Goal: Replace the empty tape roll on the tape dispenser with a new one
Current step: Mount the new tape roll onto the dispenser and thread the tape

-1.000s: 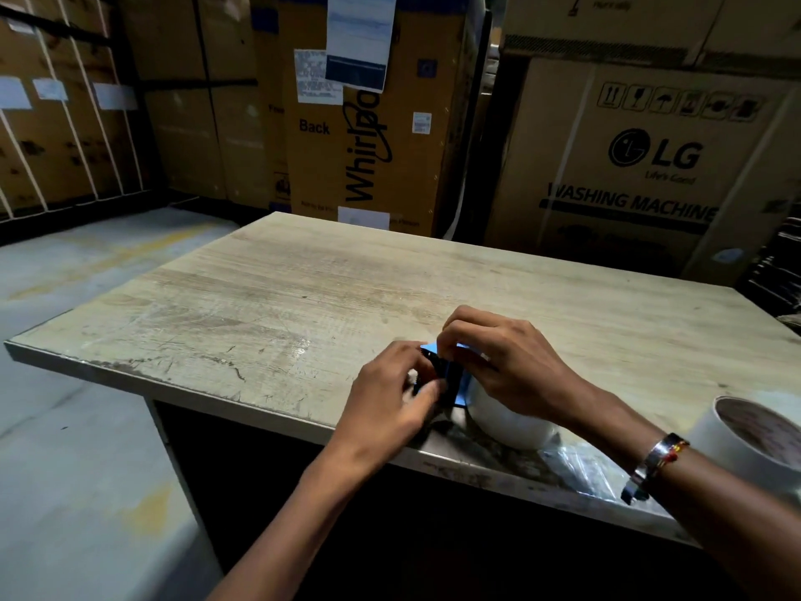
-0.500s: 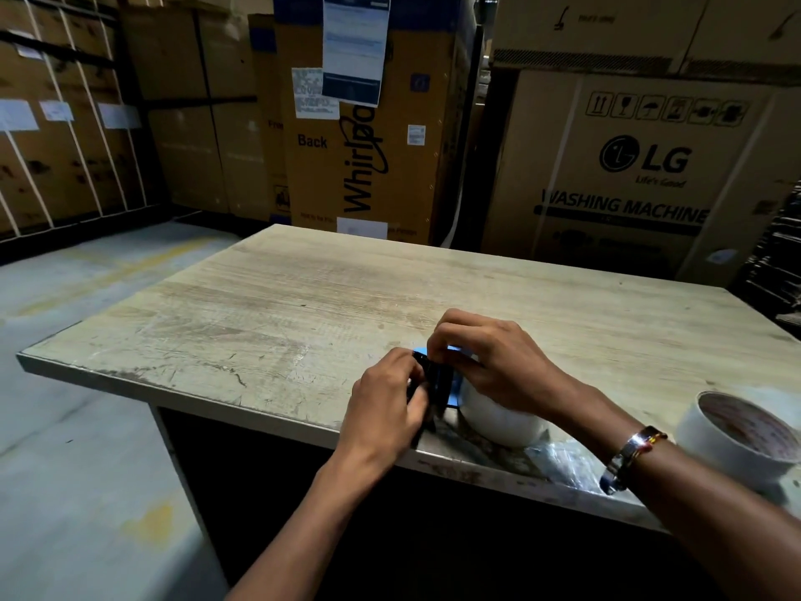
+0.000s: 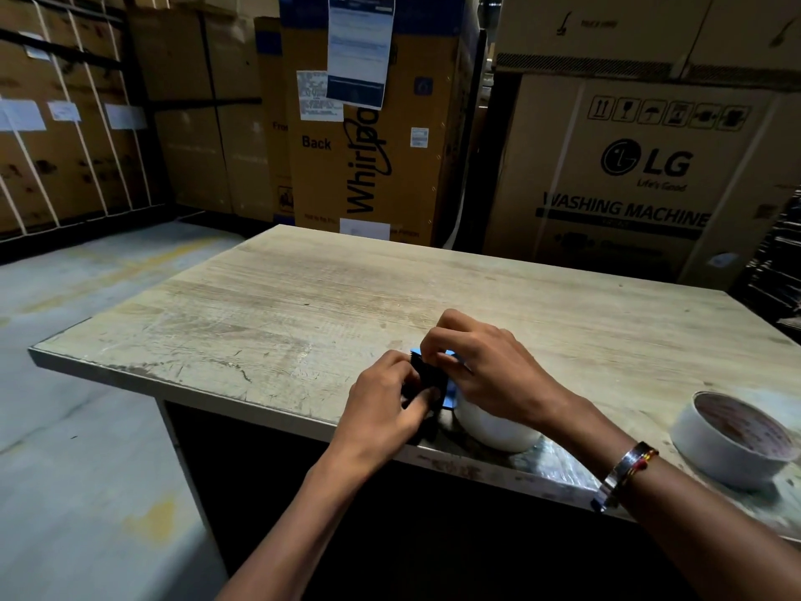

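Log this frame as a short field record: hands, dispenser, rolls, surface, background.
left hand: grips tape dispenser
right hand: pinches the dispenser's top
roll at dispenser: white, under right hand; whether seated cannot be told
second roll: white, lying flat, apart on the right
surface: wooden table
background: Whirlpool carton, LG washing machine carton

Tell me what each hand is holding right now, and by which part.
Both hands hold the tape dispenser: the left hand grips its dark front end, and the right hand pinches its top by the blue part.
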